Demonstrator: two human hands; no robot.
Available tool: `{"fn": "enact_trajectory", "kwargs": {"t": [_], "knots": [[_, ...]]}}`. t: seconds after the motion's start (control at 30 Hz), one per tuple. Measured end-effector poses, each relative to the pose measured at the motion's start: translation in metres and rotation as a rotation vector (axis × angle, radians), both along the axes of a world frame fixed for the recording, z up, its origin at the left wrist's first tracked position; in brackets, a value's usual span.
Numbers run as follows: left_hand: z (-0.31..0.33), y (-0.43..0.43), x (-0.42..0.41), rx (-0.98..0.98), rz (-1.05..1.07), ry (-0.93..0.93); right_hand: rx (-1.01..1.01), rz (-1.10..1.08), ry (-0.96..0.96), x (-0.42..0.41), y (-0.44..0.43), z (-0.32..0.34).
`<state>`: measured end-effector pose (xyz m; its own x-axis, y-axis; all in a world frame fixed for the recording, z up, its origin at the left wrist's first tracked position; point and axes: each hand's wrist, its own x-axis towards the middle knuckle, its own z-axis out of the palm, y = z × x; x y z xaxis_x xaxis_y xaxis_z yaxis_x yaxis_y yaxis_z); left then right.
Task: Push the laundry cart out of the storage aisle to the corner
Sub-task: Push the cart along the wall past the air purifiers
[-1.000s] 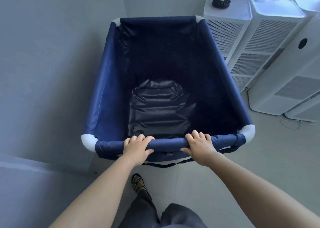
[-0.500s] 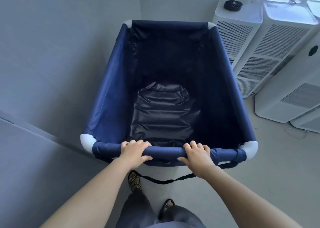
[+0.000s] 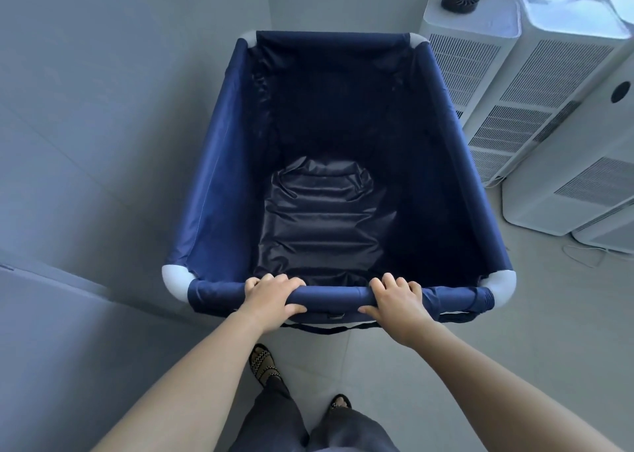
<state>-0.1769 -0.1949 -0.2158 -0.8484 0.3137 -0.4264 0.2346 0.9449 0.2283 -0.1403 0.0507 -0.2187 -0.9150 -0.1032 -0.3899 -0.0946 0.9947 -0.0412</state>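
Note:
A navy fabric laundry cart (image 3: 212,163) with white corner pieces fills the middle of the head view, its far end close to the corner where two grey walls meet. Inside lies only a dark crumpled liner. My left hand (image 3: 271,297) and my right hand (image 3: 398,300) both grip the cart's padded near rail (image 3: 336,295), fingers curled over the top. The cart's wheels are hidden below the fabric.
A grey wall (image 3: 103,125) runs close along the cart's left side. Several white air purifier towers (image 3: 535,84) stand tight against its right side, with loose cords (image 3: 583,256) on the tiled floor. My sandalled feet (image 3: 264,365) are just behind the cart.
The cart has rolled forward along the left wall toward the corner, and I have stepped after it. Both hands keep the same grip on the rail.

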Motion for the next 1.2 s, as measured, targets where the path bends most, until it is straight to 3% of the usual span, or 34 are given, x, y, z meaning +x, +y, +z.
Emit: {"fn": "enact_trajectory", "kwargs": {"t": [0.8,1.2], "knots": [[0.004,-0.069,-0.168,-0.009,-0.081,-0.075,-0.012,-0.108,0.003,-0.141,-0.075,0.000],[0.003,-0.045,-0.193,-0.026,-0.269,0.089,-0.097,-0.131,-0.002,-0.168,-0.051,0.007]]}}
